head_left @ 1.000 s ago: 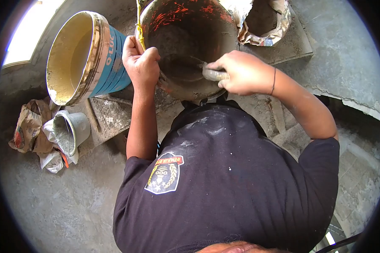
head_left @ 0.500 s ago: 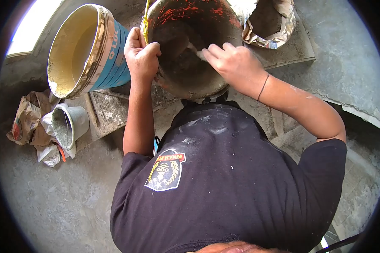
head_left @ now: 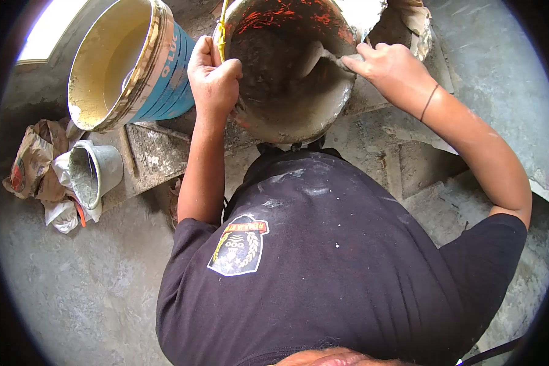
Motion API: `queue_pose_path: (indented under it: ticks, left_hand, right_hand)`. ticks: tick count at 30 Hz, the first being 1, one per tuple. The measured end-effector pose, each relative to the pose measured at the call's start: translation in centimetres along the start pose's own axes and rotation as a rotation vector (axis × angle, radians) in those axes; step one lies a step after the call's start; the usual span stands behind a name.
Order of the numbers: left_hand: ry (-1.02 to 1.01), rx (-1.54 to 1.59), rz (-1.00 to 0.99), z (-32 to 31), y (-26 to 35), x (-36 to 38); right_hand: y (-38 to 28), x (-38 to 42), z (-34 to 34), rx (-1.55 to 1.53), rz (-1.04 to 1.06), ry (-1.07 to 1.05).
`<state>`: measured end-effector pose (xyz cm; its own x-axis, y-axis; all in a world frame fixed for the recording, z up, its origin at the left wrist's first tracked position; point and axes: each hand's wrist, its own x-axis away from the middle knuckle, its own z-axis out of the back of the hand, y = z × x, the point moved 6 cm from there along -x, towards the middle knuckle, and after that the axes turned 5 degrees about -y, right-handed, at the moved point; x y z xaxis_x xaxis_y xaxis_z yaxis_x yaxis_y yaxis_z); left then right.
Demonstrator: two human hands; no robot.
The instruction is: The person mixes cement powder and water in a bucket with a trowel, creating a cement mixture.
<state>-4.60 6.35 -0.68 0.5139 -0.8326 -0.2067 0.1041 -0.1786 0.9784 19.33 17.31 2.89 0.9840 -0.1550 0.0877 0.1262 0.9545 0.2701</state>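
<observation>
A large mortar-smeared bucket [head_left: 299, 129] with orange-red patches inside leans open toward me at the top middle. My left hand [head_left: 215, 82] is closed on its left rim, beside a yellow tied cord [head_left: 221, 33]. In my right hand [head_left: 391, 68], at the right rim, is a trowel [head_left: 312, 59], its handle wrapped by my fingers. The trowel's blade is inside the bucket, near the right wall. Dark grey material [head_left: 262, 67] lies in the bucket; its depth is hard to make out.
To the left stands a blue-and-white bucket [head_left: 168, 79] with pale residue inside. Below it are a small grey pail [head_left: 107, 171] and crumpled bags [head_left: 39, 158]. An open paper sack [head_left: 413, 21] sits beyond my right hand. Boards [head_left: 158, 152] lie on the floor.
My right hand has moved right and up with the trowel, from over the bucket's middle to its right rim. My left hand keeps its hold, shifting slightly right with the bucket.
</observation>
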Motion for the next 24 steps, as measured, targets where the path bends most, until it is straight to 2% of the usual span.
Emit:
queue_pose_path:
  ticks: [2,7,9,11,13,22,24]
  left_hand:
    - [0.003,0.008,0.001,0.0,-0.1,0.0]
    - [0.001,0.033,-0.014,-0.4,0.3,-0.1]
    - [0.016,-0.014,0.001,-0.3,0.4,-0.1]
    - [0.026,-0.033,-0.008,0.4,-0.3,-0.5]
    - [0.043,-0.056,-0.010,0.8,-0.5,-0.3]
    - [0.094,0.016,-0.007,0.1,0.0,0.4]
    - [0.079,0.023,-0.018,0.1,-0.1,0.5]
  right_hand:
    - [0.0,0.2,1.6,-0.070,-0.087,0.031]
    - [-2.9,-1.6,0.7,-0.172,-0.112,0.137]
    - [-4.3,-1.7,-0.5,-0.264,-0.170,0.004]
    - [-4.6,-0.8,-1.0,-0.261,-0.155,-0.009]
    - [-5.2,0.7,-1.6,-0.287,-0.058,-0.072]
    - [-3.4,1.4,0.9,-0.152,-0.248,-0.127]
    - [-3.7,0.9,1.1,-0.081,-0.254,-0.027]
